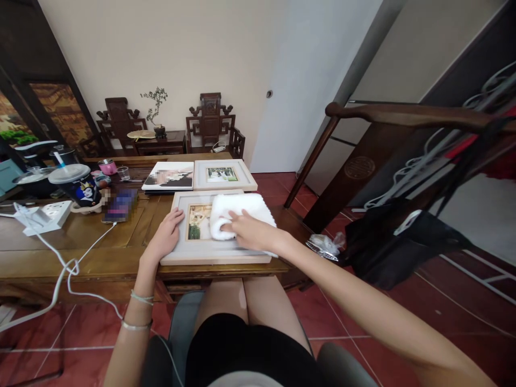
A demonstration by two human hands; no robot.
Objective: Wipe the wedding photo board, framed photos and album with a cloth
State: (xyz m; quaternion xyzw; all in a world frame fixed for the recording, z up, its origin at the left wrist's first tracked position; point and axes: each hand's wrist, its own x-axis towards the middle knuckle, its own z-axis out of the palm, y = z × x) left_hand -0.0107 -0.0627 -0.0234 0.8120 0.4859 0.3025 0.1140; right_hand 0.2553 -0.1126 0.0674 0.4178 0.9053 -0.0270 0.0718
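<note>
A light wooden picture frame (213, 259) with a white mat and a small photo lies flat near the table's front edge. My left hand (166, 236) grips its left side, fingers curled over the rim. On the frame's right half is a fluffy white cloth (245, 207), which covers part of the photo. My right hand (250, 230) holds this folded cloth and presses it against the frame's face; some fingertips are tucked into its fold. Just behind lie a second picture frame (246, 181) with a photo and a white-edged photo panel (169, 167).
On the wooden table's (121, 250) left side stand a lidded dark cup (83, 188), a charging phone (120, 205), a white power strip (48, 216), a pink cup (107, 166) and a small glass (123, 173). White cables hang over the front edge. A wooden chair (346, 156) stands at right.
</note>
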